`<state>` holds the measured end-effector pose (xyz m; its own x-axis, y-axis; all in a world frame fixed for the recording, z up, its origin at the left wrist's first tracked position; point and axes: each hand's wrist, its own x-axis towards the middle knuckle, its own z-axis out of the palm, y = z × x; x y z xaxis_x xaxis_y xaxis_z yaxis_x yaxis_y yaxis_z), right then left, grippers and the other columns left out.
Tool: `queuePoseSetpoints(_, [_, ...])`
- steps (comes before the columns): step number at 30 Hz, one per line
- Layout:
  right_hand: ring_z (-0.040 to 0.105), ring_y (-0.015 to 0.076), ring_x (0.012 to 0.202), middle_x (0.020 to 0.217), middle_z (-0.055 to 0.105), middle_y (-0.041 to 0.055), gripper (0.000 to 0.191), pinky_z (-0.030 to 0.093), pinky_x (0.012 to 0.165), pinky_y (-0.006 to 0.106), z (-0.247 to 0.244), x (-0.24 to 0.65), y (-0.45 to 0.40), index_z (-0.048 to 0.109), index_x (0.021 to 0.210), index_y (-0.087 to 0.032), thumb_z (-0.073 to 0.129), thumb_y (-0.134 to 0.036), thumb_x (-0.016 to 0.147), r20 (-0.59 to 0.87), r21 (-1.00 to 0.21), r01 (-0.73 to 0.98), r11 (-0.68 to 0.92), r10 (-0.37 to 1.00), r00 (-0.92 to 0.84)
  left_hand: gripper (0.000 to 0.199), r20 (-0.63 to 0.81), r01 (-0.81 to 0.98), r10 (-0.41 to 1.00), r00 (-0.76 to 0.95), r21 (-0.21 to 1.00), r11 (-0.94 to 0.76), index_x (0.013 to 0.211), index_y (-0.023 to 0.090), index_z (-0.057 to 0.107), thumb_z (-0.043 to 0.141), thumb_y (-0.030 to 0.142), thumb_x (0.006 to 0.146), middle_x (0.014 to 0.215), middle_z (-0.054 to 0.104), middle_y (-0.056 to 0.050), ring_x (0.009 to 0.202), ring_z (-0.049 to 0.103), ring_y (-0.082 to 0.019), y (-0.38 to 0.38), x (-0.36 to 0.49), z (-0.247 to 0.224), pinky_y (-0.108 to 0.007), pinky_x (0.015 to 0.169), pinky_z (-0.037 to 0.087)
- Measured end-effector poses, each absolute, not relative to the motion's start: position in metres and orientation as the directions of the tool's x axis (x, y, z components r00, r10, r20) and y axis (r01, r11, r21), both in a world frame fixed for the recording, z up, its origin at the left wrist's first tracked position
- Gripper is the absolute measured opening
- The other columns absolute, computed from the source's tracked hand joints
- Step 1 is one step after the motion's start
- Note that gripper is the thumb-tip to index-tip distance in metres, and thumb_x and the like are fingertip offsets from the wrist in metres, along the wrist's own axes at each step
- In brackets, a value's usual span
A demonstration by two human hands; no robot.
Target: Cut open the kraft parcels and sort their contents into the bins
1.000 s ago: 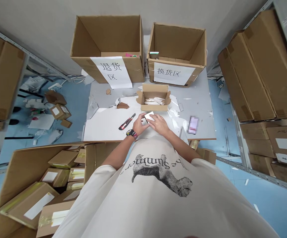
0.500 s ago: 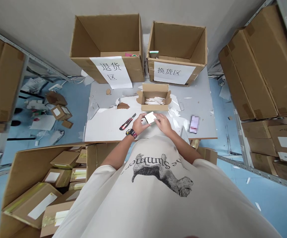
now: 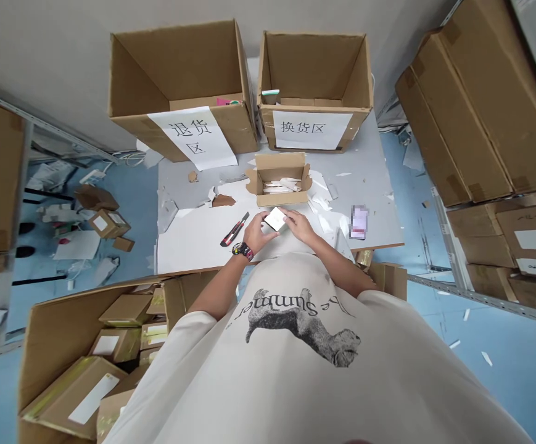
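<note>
A small white box (image 3: 276,219) with a dark side is held between my two hands, over the near part of the table. My left hand (image 3: 256,235) grips its left side, thumb along the near edge. On the opposite side, the fingers of my right hand (image 3: 298,226) close on the box. Just beyond my hands stands an open cardboard box (image 3: 280,198) with crumpled white paper inside. To the left of my left hand lies a red and black utility knife (image 3: 235,229).
Two large cardboard boxes with paper signs (image 3: 192,135) (image 3: 311,129) stand at the table's back. A blurred phone-like item (image 3: 359,222) lies right. Torn paper litters the table (image 3: 189,240). A big carton (image 3: 41,345) of parcels stands below left; stacked cartons (image 3: 471,111) line the right.
The camera view has turned slightly, shifting the table and boxes left in the picture. Both hands keep hold of the small white box, whose tilt differs a little.
</note>
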<state>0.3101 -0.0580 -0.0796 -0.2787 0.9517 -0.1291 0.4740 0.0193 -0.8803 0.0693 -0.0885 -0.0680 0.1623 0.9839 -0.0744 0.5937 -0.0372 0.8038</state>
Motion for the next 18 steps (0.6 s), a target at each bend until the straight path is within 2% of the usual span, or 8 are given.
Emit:
queuePoseSetpoints(5, [0.08,0.0301,0.137,0.148,0.087,0.0067,0.045,0.061,0.122,0.045,-0.086,0.306,-0.055,0.088,0.148,-0.031,0.057,-0.045,0.118,-0.098,-0.94,0.341,0.004,0.954,-0.282,0.078,-0.067,0.641,0.968,0.242,0.76,-0.108,0.167,0.029,0.062,0.092,0.041,0.095,0.141,0.074,-0.011,0.123,0.076,-0.031,-0.093,0.062,-0.068,-0.046,0.107,0.067])
queuePoseSetpoints(11, [0.081,0.0304,0.129,0.137,0.089,0.0069,0.037,0.061,0.121,0.047,-0.093,0.302,-0.057,0.088,0.134,-0.027,0.065,-0.046,0.113,-0.161,-0.955,0.277,-0.105,0.969,-0.186,0.091,-0.16,0.691,0.935,0.317,0.714,-0.112,0.177,0.03,0.058,0.094,0.038,0.093,0.133,0.073,-0.009,0.112,0.077,-0.029,-0.075,0.057,-0.06,-0.043,0.103,0.065])
queuePoseSetpoints(14, [0.08,0.0297,0.126,0.136,0.088,0.0097,0.037,0.062,0.119,0.047,-0.094,0.298,-0.061,0.086,0.132,-0.025,0.063,-0.045,0.112,-0.175,-0.948,0.286,-0.135,0.977,-0.118,0.09,-0.197,0.68,0.909,0.368,0.723,-0.118,0.173,0.029,0.061,0.097,0.043,0.092,0.134,0.074,-0.01,0.109,0.077,-0.029,-0.06,0.057,-0.055,-0.044,0.102,0.065])
queuePoseSetpoints(18, [0.078,0.0292,0.126,0.141,0.083,0.0146,0.041,0.061,0.121,0.045,-0.095,0.288,-0.074,0.084,0.138,-0.024,0.067,-0.051,0.112,-0.209,-0.915,0.336,-0.224,0.975,0.079,0.086,-0.222,0.648,0.888,0.403,0.754,-0.106,0.163,0.026,0.066,0.101,0.051,0.089,0.138,0.077,-0.012,0.11,0.078,-0.03,-0.048,0.059,-0.05,-0.046,0.104,0.065])
